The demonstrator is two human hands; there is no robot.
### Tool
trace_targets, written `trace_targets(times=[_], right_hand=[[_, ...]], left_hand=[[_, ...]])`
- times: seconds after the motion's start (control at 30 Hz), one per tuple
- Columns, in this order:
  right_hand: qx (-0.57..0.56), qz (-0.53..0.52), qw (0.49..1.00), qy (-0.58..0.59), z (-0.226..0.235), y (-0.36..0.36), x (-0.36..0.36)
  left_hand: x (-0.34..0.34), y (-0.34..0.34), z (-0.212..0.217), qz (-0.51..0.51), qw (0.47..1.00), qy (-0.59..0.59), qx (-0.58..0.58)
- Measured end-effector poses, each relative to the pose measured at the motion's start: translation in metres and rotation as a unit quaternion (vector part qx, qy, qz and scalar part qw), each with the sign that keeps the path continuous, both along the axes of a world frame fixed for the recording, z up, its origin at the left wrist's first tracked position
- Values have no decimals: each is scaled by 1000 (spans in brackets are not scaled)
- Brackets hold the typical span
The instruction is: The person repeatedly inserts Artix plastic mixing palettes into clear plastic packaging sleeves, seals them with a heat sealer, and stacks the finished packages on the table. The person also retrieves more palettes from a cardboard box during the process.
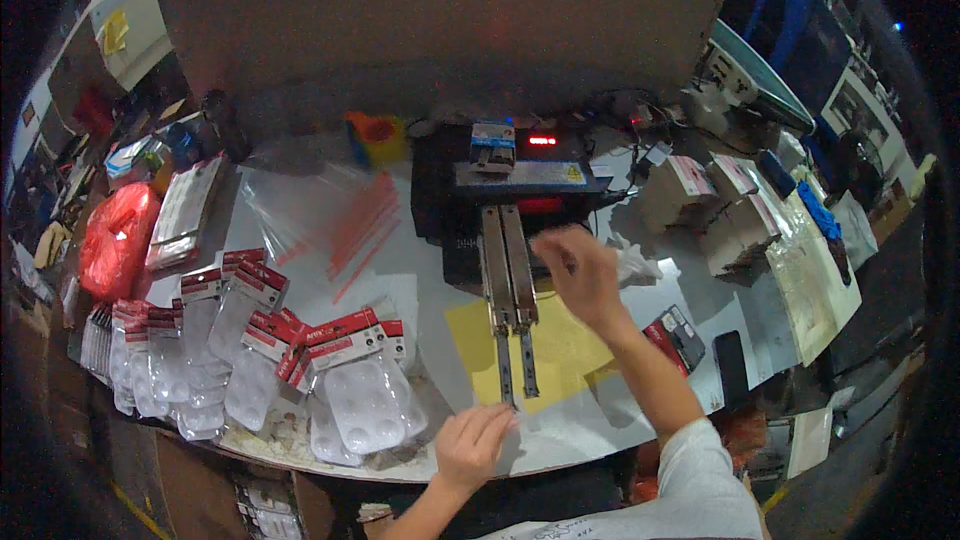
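Fingers of the left hand [472,442] lie together and nearly flat on the near edge of the table [590,430], holding nothing, fingertips just touching the near end of the sealing machine's twin metal bars [510,290]. Right hand [580,275] is raised just beside those bars, fingers loosely spread and blurred; whether it grips anything cannot be told. Under the bars lies a yellow sheet [565,350]. Clear blister packs with red header cards [300,360] pile toward the left edge; white cartons [720,205] stand toward the right.
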State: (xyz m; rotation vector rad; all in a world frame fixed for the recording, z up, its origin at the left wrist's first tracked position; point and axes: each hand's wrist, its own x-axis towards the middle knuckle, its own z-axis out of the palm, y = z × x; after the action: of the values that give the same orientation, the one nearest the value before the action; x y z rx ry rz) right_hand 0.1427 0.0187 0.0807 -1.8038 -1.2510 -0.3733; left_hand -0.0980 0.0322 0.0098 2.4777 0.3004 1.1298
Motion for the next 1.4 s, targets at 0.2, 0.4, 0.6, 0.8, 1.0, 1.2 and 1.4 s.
trace_targets(times=[0.2,0.4,0.6,0.8,1.0,1.2,1.4], right_hand=[[-85,-73,963,-245,-11,134,69],[-234,-99,906,-337,-29,147,82],[13,-31,968,-250,24,84,25],[-147,75,969,184,11,-72,-109],[-60,39,892,447,0,-116,-137],[-14,-47,997,57,-14,-114,-105],[-95,38,985,-138,-47,-91,-91]], left_hand=[[-22,-1,-5,26,996,8,-83],[-29,6,-7,18,993,6,-113],[-25,14,17,41,990,-48,-128],[-12,1,29,-118,725,-123,-668],[-13,-16,24,-126,711,-71,-688],[-33,-1,18,51,761,-44,-646],[-40,4,12,62,723,-72,-685]])
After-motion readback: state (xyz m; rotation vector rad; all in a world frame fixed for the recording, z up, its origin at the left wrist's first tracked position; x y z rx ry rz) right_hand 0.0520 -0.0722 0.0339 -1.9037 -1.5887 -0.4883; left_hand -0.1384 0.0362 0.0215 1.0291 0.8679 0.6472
